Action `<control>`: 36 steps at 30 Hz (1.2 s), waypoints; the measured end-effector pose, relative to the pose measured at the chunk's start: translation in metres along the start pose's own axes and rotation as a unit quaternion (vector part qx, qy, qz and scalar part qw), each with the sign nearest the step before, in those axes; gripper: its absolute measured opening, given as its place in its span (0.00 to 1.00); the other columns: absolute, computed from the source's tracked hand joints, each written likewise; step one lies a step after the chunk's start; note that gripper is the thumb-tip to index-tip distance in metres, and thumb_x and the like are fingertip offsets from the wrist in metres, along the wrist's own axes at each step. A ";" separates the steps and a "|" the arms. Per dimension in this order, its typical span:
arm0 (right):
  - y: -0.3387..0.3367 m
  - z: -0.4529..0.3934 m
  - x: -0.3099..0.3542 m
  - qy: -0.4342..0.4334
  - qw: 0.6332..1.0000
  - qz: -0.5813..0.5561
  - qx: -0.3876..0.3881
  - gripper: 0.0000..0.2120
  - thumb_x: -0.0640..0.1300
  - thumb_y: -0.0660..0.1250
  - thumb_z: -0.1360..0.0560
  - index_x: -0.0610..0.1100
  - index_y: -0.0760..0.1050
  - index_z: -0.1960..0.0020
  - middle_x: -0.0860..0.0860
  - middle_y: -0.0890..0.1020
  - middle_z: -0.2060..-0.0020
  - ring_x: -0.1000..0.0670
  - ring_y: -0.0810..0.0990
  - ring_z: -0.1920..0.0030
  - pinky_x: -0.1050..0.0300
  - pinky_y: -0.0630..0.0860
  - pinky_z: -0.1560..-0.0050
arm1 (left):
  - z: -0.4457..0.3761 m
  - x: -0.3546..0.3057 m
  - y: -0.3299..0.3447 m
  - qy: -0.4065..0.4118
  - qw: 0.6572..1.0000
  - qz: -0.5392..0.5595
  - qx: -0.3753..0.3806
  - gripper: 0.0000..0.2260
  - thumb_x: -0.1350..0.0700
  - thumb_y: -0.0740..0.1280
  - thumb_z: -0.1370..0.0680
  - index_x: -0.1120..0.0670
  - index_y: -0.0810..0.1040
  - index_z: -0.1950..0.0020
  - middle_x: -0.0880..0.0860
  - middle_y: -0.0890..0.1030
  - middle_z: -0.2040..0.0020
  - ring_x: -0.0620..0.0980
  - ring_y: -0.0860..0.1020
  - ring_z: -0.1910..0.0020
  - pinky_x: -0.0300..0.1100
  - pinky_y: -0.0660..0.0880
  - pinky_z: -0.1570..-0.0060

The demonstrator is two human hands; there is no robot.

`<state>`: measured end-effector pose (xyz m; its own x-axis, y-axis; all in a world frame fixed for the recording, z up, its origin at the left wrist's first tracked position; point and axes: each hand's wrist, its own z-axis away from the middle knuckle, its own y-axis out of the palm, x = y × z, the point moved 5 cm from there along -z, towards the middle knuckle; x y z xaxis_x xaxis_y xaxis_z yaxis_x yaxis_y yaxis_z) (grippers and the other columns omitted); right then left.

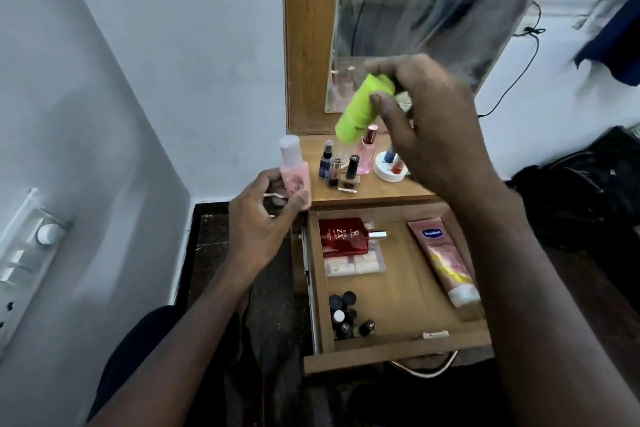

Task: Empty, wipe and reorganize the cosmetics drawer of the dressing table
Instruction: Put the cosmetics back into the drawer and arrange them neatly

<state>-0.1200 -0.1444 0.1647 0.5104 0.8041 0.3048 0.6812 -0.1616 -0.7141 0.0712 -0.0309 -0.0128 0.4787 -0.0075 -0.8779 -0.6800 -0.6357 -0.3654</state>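
Observation:
The wooden drawer (394, 347) stands pulled open below the dressing table top (374, 192). Inside lie a red perfume bottle (343, 236) on a clear packet, a pink Vaseline tube (443, 263) at the right, and several small dark bottles (346, 317) at the front left. My left hand (263, 218) grips a pink bottle (292, 170) upright, left of the table top. My right hand (433, 128) holds a lime-green bottle (363, 107) tilted above the table top. Several small bottles (341, 168) and a white round jar (389, 168) stand on the top.
A mirror (433, 10) in a wooden frame rises behind the table top. A white wall with a switch panel (24, 253) is at the left. Dark bags (581, 194) lie on the floor at the right. The drawer's metal handle (426, 369) projects toward me.

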 end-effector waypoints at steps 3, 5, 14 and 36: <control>0.003 0.054 -0.015 0.059 0.997 -0.030 0.045 0.14 0.47 0.65 0.17 0.44 0.80 0.34 0.48 0.83 0.44 0.48 0.79 0.47 0.46 0.78 0.46 | 0.031 -0.018 0.016 -0.023 0.992 -0.001 0.125 0.15 0.49 0.77 0.23 0.44 0.81 0.38 0.40 0.86 0.51 0.38 0.84 0.54 0.33 0.82 0.55; 0.015 0.092 -0.034 0.121 0.988 -0.058 0.077 0.13 0.46 0.65 0.16 0.46 0.81 0.34 0.49 0.82 0.44 0.49 0.79 0.46 0.46 0.78 0.44 | 0.048 -0.024 0.037 -0.035 0.977 -0.032 0.206 0.14 0.48 0.77 0.23 0.44 0.82 0.39 0.39 0.85 0.52 0.34 0.84 0.54 0.30 0.80 0.55; 0.052 0.185 -0.116 0.288 0.940 -0.001 0.185 0.10 0.44 0.68 0.17 0.49 0.84 0.37 0.49 0.83 0.45 0.48 0.81 0.43 0.61 0.70 0.45 | 0.060 -0.025 0.113 -0.076 0.936 -0.088 0.332 0.17 0.46 0.79 0.25 0.49 0.82 0.40 0.43 0.86 0.53 0.35 0.83 0.58 0.30 0.77 0.61; 0.100 0.185 -0.153 0.289 0.916 0.089 0.265 0.11 0.50 0.71 0.20 0.44 0.83 0.43 0.43 0.84 0.48 0.41 0.83 0.45 0.45 0.82 0.44 | 0.051 -0.017 0.180 0.008 0.898 -0.233 0.373 0.13 0.51 0.79 0.24 0.51 0.82 0.41 0.49 0.85 0.52 0.45 0.84 0.53 0.36 0.77 0.56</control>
<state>-0.2277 -0.1780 -0.0698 0.8855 0.3295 0.3276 0.2883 0.1632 -0.9435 -0.0875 -0.1056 -0.0794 0.8112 0.1098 -0.5743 -0.5844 0.1204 -0.8025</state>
